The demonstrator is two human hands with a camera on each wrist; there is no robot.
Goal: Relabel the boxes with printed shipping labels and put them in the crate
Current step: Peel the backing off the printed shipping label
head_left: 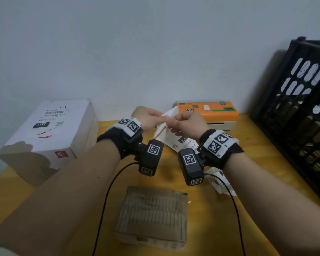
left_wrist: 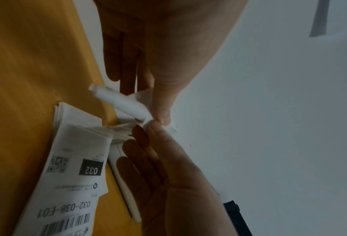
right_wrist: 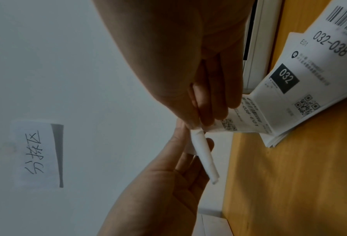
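Both hands raised above counter [head_left: 207, 204]. Left hand [head_left: 146, 118] pinches curled backing [head_left: 163, 124]; right hand [head_left: 188, 122] pinches label [head_left: 179, 140], likely peeling it for brown box [head_left: 151, 217], which lies below.

A yellow wooden table [head_left: 207, 204] sits against a pale wall [head_left: 118, 43]. At the back of the table, close to the wall, is an orange and cream machine [head_left: 213, 112] with a blue round button on top. Two thin black wires [head_left: 107, 196] hang down over the table. In the right wrist view, a small white note [right_wrist: 34, 153] with black handwriting is stuck on the wall, and a dark strip runs along one edge of it.
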